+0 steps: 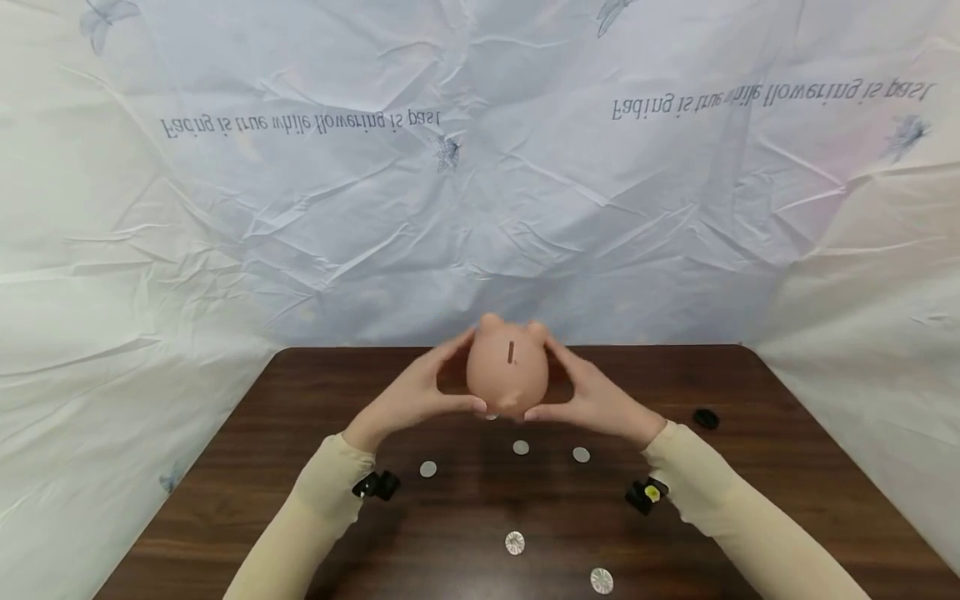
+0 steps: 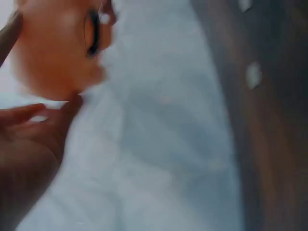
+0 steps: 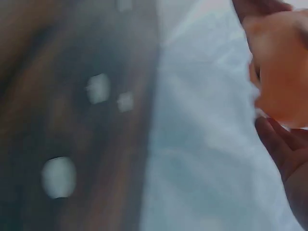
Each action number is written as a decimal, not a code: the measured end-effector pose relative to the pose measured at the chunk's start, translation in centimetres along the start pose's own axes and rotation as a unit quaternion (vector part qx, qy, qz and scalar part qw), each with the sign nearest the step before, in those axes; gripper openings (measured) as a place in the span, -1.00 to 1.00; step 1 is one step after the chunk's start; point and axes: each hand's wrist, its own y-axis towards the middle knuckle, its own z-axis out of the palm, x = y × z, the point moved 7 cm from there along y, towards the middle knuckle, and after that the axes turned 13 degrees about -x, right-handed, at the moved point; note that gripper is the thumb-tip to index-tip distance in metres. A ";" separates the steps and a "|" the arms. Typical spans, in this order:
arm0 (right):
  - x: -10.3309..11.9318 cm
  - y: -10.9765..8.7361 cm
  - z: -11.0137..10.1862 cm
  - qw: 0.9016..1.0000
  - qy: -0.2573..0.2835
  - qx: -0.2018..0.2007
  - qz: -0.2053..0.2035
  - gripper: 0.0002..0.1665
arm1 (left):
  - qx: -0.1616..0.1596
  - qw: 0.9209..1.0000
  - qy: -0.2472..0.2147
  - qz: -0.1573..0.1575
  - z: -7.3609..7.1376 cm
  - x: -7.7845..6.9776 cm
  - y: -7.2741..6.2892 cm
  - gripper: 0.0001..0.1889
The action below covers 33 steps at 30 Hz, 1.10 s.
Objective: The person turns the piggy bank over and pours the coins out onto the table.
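Piggy bank [image 1: 507,375] held above the table [image 1: 300,392], we grip its opposite sides with left hand [image 1: 411,392] and right hand [image 1: 597,398], thumbs and fingers curved around it. We judge it light, stiff and rather slippery, so its broad flanks look safest to hold.

Wrinkled pale cloth [image 1: 495,217] hangs behind and on both sides of a dark wood-grain table [image 1: 457,525]. Upside-down lettering [image 1: 302,123] and blue-grey motifs [image 1: 447,154] mark it.
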 end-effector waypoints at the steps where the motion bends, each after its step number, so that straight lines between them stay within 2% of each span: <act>1: -1.0 -0.5 0.6 0.999 -0.003 0.022 0.039 -0.02 | 0.016 0.999 0.018 -0.033 0.5 1.0 -0.3 -0.18; 3: -2.9 -1.5 1.9 0.991 0.005 0.064 0.115 -0.27 | 0.051 0.992 0.025 -0.113 1.7 2.9 -1.1 -0.31; 4: -3.6 -1.9 2.4 0.985 0.016 0.080 0.151 -0.33 | 0.066 0.987 0.021 -0.147 2.2 3.7 -1.5 -0.31; 6: -4.7 -2.5 3.2 0.970 0.046 0.098 0.215 -0.29 | 0.092 0.974 -0.008 -0.205 3.1 4.7 -2.1 -0.26; 9: -5.5 -2.8 3.7 0.950 0.083 0.103 0.284 -0.14 | 0.110 0.959 -0.062 -0.254 3.8 5.5 -2.5 -0.21; 12: -5.5 -2.8 3.9 0.938 0.093 0.107 0.316 -0.09 | 0.126 0.952 -0.074 -0.268 4.0 5.7 -2.6 -0.19; 16: -5.3 -3.0 4.4 0.932 0.102 0.128 0.323 -0.07 | 0.137 0.946 -0.082 -0.282 4.3 6.2 -2.8 -0.18; 22: -5.3 -3.6 5.0 0.922 0.126 0.150 0.335 -0.06 | 0.139 0.944 -0.081 -0.288 4.3 6.4 -3.2 -0.19; 26: -5.5 -3.5 5.0 0.915 0.135 0.163 0.345 -0.04 | 0.143 0.944 -0.076 -0.288 4.3 6.5 -2.8 -0.19; 27: -5.4 -3.2 4.8 0.917 0.131 0.155 0.343 -0.03 | 0.139 0.945 -0.076 -0.284 4.2 6.2 -2.6 -0.19; 28: -5.0 -2.8 4.4 0.926 0.120 0.141 0.330 -0.05 | 0.129 0.949 -0.083 -0.276 4.0 5.6 -2.3 -0.20; 29: -4.4 -2.3 3.8 0.939 0.101 0.118 0.308 -0.09 | 0.111 0.956 -0.081 -0.260 3.6 4.9 -2.0 -0.23; 31: -2.3 -1.2 2.1 0.969 0.052 0.053 0.235 -0.20 | 0.058 0.975 -0.062 -0.204 2.2 2.4 -1.3 -0.31; 32: -0.9 -0.8 1.2 0.982 0.031 0.017 0.186 -0.24 | 0.031 0.984 -0.064 -0.166 1.5 0.9 -1.0 -0.36; 33: 0.5 -0.6 0.3 0.990 0.014 -0.016 0.139 -0.26 | 0.003 0.990 -0.064 -0.123 0.7 -0.7 -0.9 -0.38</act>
